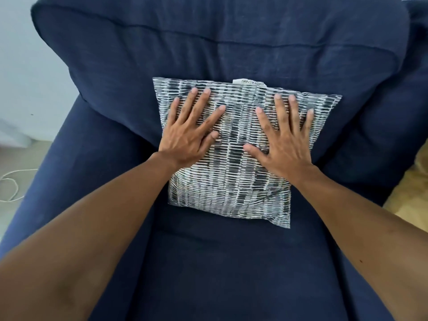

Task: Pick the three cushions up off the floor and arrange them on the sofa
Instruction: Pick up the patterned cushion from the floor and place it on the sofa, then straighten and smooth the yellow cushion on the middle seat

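**Navy sofa, one patterned cushion being pressed into place**

Navy fabric fills the view: the sofa (97, 158), with its seat below and its padded back above. A grey-and-white patterned cushion (231, 181) leans against that back, its lower edge on the seat and a small white label showing at its top edge. Both hands lie flat on its face with fingers spread, gripping nothing: the left hand (190, 133) on the upper left part, the right hand (283, 144) on the upper right. They look to be patting or pressing the cushion into place.

So the step in hand appears to be seating this cushion. No other patterned cushion is visible, so how many are already placed cannot be told. A tan surface (407, 193) shows past the sofa's right edge; what it is cannot be told. A white cord (11, 184) lies on the floor at left.

Next, probably: lift both palms away without dragging the cushion askew, then turn back to the floor for any cushion not yet placed.
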A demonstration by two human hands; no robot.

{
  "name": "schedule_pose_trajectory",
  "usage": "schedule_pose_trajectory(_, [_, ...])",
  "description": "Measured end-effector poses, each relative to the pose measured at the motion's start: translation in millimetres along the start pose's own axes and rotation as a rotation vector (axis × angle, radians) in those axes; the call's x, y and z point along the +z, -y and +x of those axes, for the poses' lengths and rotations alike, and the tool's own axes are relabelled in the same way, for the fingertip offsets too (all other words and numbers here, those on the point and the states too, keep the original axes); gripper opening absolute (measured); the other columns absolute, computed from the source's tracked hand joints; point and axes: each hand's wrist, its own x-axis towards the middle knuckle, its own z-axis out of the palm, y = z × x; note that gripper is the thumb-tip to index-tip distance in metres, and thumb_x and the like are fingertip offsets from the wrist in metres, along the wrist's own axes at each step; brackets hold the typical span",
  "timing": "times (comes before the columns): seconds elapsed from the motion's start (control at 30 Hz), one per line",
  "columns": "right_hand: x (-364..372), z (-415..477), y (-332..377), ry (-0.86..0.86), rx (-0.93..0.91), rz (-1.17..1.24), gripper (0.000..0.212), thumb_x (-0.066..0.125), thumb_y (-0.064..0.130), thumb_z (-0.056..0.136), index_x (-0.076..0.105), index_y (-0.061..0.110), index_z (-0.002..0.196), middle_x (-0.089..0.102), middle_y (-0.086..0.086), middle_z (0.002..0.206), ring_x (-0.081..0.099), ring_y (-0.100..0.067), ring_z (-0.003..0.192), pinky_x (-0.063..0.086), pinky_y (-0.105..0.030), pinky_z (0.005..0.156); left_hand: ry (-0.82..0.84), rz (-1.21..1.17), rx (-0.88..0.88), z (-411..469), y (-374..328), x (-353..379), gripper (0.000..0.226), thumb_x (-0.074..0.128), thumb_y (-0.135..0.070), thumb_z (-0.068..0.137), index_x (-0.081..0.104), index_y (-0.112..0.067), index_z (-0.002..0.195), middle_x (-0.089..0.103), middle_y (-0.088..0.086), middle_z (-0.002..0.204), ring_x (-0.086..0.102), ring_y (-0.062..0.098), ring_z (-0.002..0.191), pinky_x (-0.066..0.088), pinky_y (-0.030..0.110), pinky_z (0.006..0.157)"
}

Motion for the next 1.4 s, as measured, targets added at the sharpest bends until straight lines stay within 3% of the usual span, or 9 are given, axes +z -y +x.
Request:
schedule_pose_trajectory(0.17, [-8.1, -3.6, -24.8, 0.055, 0.051, -0.006, 0.092, 0.027, 0.084, 0.091, 0.002, 0.033, 0.163, -0.007, -0.013, 0.171, -0.008, -0.039, 0.156, -0.006, -0.071, 0.116, 0.044, -0.002, -0.070, -1.7, 11.7, -8.2, 0.061, 0.019, -0.056, 0.107, 0.008, -0.034, 0.163, 0.002, 0.007, 0.172, -0.002, 0.028, 0.158, -0.006, 0.054, 0.124])
schedule_pose_trajectory(0.37, [-39.0, -21.9, -34.9, 0.130, 0.134, -0.011, 0.092, 0.020, 0.085, 0.091, -0.001, 0.033, 0.163, -0.015, -0.011, 0.170, -0.015, -0.038, 0.155, -0.007, -0.072, 0.116, 0.050, -0.046, -0.216, -19.7, 27.8, -43.7, 0.061, 0.021, -0.054, 0.107, 0.010, -0.033, 0.163, -0.001, 0.005, 0.172, -0.006, 0.031, 0.157, -0.005, 0.059, 0.123])
schedule_pose_trajectory(0.57, [-85.9, -44.6, -23.8, 0.122, 0.135, 0.037, 0.086, 0.021, 0.080, 0.094, 0.003, 0.031, 0.163, -0.014, -0.012, 0.170, -0.013, -0.037, 0.155, 0.000, -0.070, 0.119, 0.064, -0.048, -0.213, -40.2, 26.9, -89.1, 0.061, 0.018, -0.056, 0.106, 0.012, -0.034, 0.163, -0.006, 0.006, 0.171, -0.009, 0.030, 0.157, -0.008, 0.056, 0.123])
schedule_pose_trajectory(0.97, [-163.5, -91.4, 7.0, 0.254, 0.179, 0.036, 0.092, 0.010, 0.089, 0.087, -0.007, 0.037, 0.162, -0.022, -0.006, 0.169, -0.020, -0.032, 0.155, 0.000, -0.068, 0.120, 0.099, -0.061, -0.113, -56.4, -27.4, -157.0, 0.062, 0.017, -0.058, 0.105, 0.015, -0.034, 0.162, -0.008, 0.006, 0.171, -0.010, 0.032, 0.157, -0.007, 0.057, 0.123])
schedule_pose_trajectory(1.4, [-227.8, -154.4, -52.3, 0.270, 0.312, -0.013, 0.096, 0.012, 0.092, 0.081, -0.003, 0.040, 0.161, -0.017, -0.004, 0.170, -0.014, -0.034, 0.156, 0.011, -0.070, 0.118, 0.138, -0.101, -0.047, -32.6, -111.6, -190.1, 0.063, 0.012, -0.062, 0.103, 0.009, -0.038, 0.162, -0.019, 0.000, 0.170, -0.019, 0.026, 0.156, -0.009, 0.056, 0.123])
